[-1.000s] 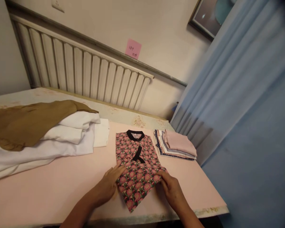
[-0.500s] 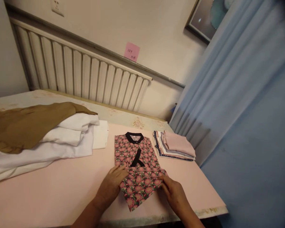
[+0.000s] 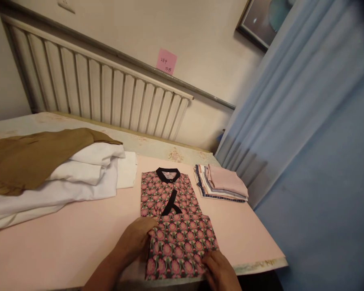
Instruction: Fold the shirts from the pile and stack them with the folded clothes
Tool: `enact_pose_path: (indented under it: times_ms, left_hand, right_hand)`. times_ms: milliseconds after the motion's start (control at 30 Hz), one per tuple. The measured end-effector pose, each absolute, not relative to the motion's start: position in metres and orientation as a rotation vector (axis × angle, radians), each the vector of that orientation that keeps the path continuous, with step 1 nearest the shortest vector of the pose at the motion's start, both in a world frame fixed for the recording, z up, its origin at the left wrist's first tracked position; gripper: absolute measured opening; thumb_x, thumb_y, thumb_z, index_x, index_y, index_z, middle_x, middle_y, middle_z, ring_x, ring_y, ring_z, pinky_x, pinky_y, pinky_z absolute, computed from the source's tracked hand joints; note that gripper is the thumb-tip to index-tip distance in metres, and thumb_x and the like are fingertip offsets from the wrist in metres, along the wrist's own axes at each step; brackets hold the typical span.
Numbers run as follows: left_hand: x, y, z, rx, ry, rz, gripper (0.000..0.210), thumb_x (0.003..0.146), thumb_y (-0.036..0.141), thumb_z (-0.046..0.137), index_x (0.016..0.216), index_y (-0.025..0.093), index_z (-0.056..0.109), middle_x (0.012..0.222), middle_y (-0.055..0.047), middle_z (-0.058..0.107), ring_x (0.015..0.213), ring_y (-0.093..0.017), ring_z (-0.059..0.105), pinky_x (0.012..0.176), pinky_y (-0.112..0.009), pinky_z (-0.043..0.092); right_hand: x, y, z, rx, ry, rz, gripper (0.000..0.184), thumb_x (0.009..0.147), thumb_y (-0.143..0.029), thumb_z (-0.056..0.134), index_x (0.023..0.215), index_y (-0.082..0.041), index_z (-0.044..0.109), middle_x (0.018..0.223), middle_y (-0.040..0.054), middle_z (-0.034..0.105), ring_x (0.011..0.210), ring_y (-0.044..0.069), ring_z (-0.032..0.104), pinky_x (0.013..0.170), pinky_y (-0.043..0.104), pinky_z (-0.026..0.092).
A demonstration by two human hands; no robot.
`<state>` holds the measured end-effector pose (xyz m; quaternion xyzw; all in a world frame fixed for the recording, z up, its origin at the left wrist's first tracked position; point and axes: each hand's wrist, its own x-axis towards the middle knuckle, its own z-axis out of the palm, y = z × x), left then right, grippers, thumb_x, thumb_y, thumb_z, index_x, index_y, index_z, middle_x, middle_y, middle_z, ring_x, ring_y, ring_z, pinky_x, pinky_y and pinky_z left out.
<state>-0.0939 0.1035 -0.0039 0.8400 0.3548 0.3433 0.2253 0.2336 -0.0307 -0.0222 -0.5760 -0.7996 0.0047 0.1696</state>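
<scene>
A floral shirt point(image 3: 178, 238) in pink and black, with a black collar point(image 3: 164, 179) and a black strip point(image 3: 170, 204) down its front, lies on the pink cloth point(image 3: 79, 242). Its lower part is folded up over the front as a flat panel reaching the table's near edge. My left hand point(image 3: 136, 238) grips the panel's left edge near the fold, fingertips partly hidden by the fabric. At the lower right corner, the fingers of my right hand point(image 3: 220, 268) are closed on the same shirt.
To the right of the shirt sits a stack of folded clothes point(image 3: 227, 182). A loose heap of white garments point(image 3: 87, 182) lies on the left under a brown garment point(image 3: 48, 157). A radiator point(image 3: 97, 85) runs along the wall; a blue curtain point(image 3: 297, 121) hangs at right.
My right hand has moved down towards the near edge, drawing the panel's lower right corner with it. The panel's slanted lower edge is now nearly straight. My left hand stays at the left edge.
</scene>
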Motion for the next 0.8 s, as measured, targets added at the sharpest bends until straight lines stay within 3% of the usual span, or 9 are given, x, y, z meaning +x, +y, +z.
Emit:
enact_pose_path:
  times_ms: [167, 300, 500, 633, 700, 800]
  left_hand:
    - [-0.095, 0.101, 0.003, 2.234, 1.003, 0.865, 0.034, 0.088, 0.024, 0.038, 0.096, 0.025, 0.070, 0.096, -0.003, 0.072, 0.090, -0.019, 0.063, 0.084, -0.029, 0.048]
    - [-0.096, 0.097, 0.009, 2.151, 0.946, 0.809, 0.033, 0.089, 0.026, 0.037, 0.093, 0.025, 0.069, 0.095, -0.003, 0.071, 0.089, -0.018, 0.063, 0.082, -0.028, 0.047]
    - [-0.095, 0.091, 0.020, 1.963, 0.789, 0.777, 0.032, 0.090, 0.030, 0.036, 0.081, 0.022, 0.066, 0.082, -0.001, 0.069, 0.078, -0.017, 0.061, 0.073, -0.025, 0.045]
    - [-0.098, 0.095, 0.018, 1.793, 0.865, 0.771, 0.028, 0.084, 0.033, 0.044, 0.068, 0.020, 0.062, 0.072, 0.001, 0.066, 0.071, -0.017, 0.059, 0.068, -0.025, 0.046]
    - [-0.099, 0.102, 0.016, 1.669, 0.944, 0.808, 0.025, 0.082, 0.038, 0.049, 0.072, 0.020, 0.064, 0.074, 0.001, 0.068, 0.075, -0.019, 0.061, 0.072, -0.028, 0.048]
    - [-0.098, 0.120, 0.017, 1.391, 0.970, 0.890, 0.034, 0.078, 0.048, 0.057, 0.093, 0.019, 0.067, 0.090, -0.001, 0.072, 0.091, -0.023, 0.065, 0.085, -0.033, 0.049]
  right_hand:
    - [0.252, -0.032, -0.020, -1.580, -2.144, -0.110, 0.027, 0.087, -0.015, 0.044, 0.101, -0.026, 0.065, 0.091, 0.0054, 0.066, 0.082, 0.021, 0.061, 0.070, 0.033, 0.052]
    - [0.269, -0.026, 0.004, -1.524, -1.974, -0.124, 0.023, 0.092, -0.023, 0.044, 0.101, -0.026, 0.065, 0.096, 0.0069, 0.068, 0.089, 0.022, 0.064, 0.077, 0.036, 0.054]
    - [0.275, -0.025, 0.060, -1.545, -1.877, 0.049, 0.023, 0.092, -0.036, 0.049, 0.096, -0.026, 0.069, 0.090, 0.0080, 0.070, 0.082, 0.023, 0.067, 0.070, 0.031, 0.056]
    - [0.271, -0.006, 0.096, -1.603, -1.833, 0.183, 0.022, 0.088, -0.040, 0.055, 0.083, -0.024, 0.068, 0.080, 0.0043, 0.069, 0.072, 0.020, 0.065, 0.065, 0.026, 0.052]
    - [0.267, 0.022, 0.113, -1.630, -1.800, 0.197, 0.021, 0.085, -0.041, 0.057, 0.080, -0.023, 0.068, 0.080, 0.0038, 0.070, 0.074, 0.020, 0.064, 0.067, 0.027, 0.051]
    - [0.258, 0.093, 0.131, -1.622, -1.747, 0.234, 0.021, 0.079, -0.040, 0.059, 0.079, -0.021, 0.068, 0.080, 0.0037, 0.069, 0.076, 0.021, 0.062, 0.070, 0.029, 0.048]
